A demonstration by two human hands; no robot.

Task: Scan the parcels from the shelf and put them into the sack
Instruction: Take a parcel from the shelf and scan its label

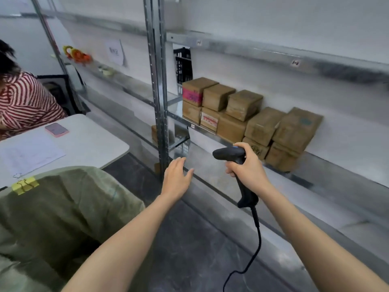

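Right hand (245, 165) grips scanner (230, 155), left hand (176, 179) open and empty near shelf (231, 187); parcels (248, 121) stacked loose on shelf, sack (63, 207) left — one-handed grab may topple stack.

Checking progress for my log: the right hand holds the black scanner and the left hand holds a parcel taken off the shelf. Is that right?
Not quite: the head view shows the left hand open and empty. The right hand does hold the black scanner; the parcels sit on the shelf.
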